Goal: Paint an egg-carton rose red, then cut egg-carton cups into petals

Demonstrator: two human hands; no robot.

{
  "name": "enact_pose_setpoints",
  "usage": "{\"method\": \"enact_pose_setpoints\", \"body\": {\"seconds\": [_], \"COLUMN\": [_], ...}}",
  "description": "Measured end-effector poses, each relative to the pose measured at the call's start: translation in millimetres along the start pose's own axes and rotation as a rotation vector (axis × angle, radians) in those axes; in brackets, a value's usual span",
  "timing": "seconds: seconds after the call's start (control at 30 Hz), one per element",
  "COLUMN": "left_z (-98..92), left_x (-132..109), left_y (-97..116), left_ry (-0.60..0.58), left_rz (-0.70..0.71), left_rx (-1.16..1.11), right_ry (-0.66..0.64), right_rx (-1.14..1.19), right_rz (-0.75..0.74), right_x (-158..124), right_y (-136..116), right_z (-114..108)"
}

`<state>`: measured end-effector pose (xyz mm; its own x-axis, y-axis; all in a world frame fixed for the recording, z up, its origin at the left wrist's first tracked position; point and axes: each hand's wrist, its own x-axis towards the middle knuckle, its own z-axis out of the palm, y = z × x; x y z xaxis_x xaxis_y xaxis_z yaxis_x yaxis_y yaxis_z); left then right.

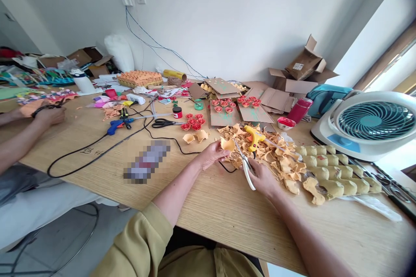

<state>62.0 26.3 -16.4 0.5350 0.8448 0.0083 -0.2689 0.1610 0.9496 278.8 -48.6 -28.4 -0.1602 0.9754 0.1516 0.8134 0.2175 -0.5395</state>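
Note:
My left hand [212, 156] pinches an orange egg-carton cup [228, 144] by its edge, above the near part of the table. In my right hand [262, 176] is a pair of white-handled scissors [246, 169], its blades pointing up beside the cup. Whether the blades touch the cup I cannot tell. Just beyond both hands lies a heap of orange carton scraps [276, 156], with a yellow glue gun [254, 138] resting on it. Two cut orange cups [189, 139] sit left of the heap, close to a cluster of red paper flowers [194, 122].
A co-worker's hands [50, 112] hold dark scissors at the left. Black-handled scissors [164, 123], a blue glue gun [117, 125] and its looping cable lie mid-table. At the right stand a fan [370, 123] and an egg tray [338, 173]. Cardboard sheets [224, 117] bear more red flowers.

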Motion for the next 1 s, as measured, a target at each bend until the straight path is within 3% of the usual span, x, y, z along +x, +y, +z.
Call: {"method": "enact_pose_setpoints", "body": {"seconds": [0.63, 1.0], "left_z": [-2.2, -2.2], "left_x": [-1.6, -1.8], "left_y": [-2.3, -5.6], "left_ry": [0.005, -0.051], "left_rz": [0.034, 0.050], "left_rx": [0.026, 0.015], "right_ry": [-0.003, 0.012], "right_rx": [-0.039, -0.125], "right_rz": [-0.036, -0.066], "right_x": [0.4, 0.2], "right_y": [-2.8, -1.8], "right_z": [-1.5, -3.1]}}
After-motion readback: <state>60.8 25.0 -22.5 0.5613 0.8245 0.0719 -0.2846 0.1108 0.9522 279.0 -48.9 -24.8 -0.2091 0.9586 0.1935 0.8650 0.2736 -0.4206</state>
